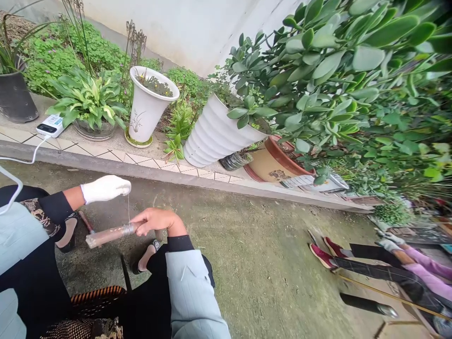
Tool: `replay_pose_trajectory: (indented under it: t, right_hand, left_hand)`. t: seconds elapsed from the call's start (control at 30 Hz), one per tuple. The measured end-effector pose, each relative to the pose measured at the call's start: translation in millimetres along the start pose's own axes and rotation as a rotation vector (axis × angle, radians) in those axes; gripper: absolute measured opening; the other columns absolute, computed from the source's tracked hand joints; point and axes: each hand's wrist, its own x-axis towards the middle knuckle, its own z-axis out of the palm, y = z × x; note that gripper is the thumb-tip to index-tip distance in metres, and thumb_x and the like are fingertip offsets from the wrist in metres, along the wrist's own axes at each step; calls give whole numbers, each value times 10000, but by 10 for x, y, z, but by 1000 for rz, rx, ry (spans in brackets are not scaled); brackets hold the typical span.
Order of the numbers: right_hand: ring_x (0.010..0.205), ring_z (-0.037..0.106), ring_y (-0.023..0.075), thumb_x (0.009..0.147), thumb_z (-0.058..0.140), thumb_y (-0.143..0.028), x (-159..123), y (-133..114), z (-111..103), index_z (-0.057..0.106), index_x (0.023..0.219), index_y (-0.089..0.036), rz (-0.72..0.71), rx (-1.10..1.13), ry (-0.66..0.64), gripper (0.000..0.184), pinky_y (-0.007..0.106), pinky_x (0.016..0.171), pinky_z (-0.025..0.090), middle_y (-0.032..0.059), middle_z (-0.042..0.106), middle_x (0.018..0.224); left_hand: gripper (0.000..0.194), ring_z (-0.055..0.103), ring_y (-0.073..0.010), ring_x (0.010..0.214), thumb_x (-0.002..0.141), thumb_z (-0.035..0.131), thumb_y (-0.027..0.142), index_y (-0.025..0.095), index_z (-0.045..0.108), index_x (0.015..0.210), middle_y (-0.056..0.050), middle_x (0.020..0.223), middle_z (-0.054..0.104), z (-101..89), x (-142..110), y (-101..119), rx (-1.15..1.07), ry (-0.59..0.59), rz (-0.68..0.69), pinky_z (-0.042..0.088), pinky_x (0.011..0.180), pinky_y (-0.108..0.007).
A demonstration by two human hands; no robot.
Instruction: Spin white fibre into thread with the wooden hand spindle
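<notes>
Faint strand (129,205), perhaps thread, above a partly hidden stick (108,236)

Your left hand (100,189) wears a snug white glove (108,188); your right hand (157,220) is bare. Your sleeves (196,292) are pale grey-blue, faintly lined, with black cuffs (180,243) showing beyond them. Brown patterned fabric (40,216) edges the left one. You wear black trousers (151,301) and black shoes (135,268), the right carrying a shiny ornament (156,245).

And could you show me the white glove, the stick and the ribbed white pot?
White glove (104,189): head view, the middle of its fabric.
Stick (108,236): head view, middle of its length.
Ribbed white pot (221,134): head view, its ridged side wall.
</notes>
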Motion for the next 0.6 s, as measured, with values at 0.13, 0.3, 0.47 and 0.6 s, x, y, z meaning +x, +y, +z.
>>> replay_pose_trajectory:
  t: [0.13, 0.3, 0.47, 0.6]
  right_hand:
    - [573, 449, 77, 728, 665, -418, -266, -21, -157, 642, 925, -132, -460, 401, 722, 348, 209, 544, 408, -1, 557, 697]
    - [517, 434, 73, 676, 675, -384, -227, 169, -369, 606, 823, -142, -245, 386, 1056, 291, 207, 504, 356, -15, 539, 648]
    - [586, 477, 107, 759, 586, -339, -48, 253, -316, 653, 866, -173, 117, -164, 1099, 209, 233, 579, 365, -7, 577, 670]
    - [691, 542, 145, 758, 630, -310, 52, 191, -165, 690, 896, -199, 357, -493, 860, 187, 251, 619, 370, 37, 651, 785]
  left_hand:
    - [311, 527, -129, 649, 913, 357, 345, 164, 580, 794, -4, 754, 633, 74, 18, 14, -138, -34, -1, 361, 614, -209]
    - [292, 496, -120, 619, 918, 374, 313, 168, 577, 765, -1, 718, 614, 144, 5, 226, -88, -97, 202, 334, 616, -215]
    - [261, 451, -115, 584, 907, 392, 257, 174, 574, 741, 4, 672, 586, 206, 16, 342, -46, -175, 271, 290, 581, -225]
    - [253, 385, -112, 556, 897, 405, 231, 167, 552, 701, 7, 637, 555, 196, 20, 331, -1, -157, 272, 260, 565, -238]
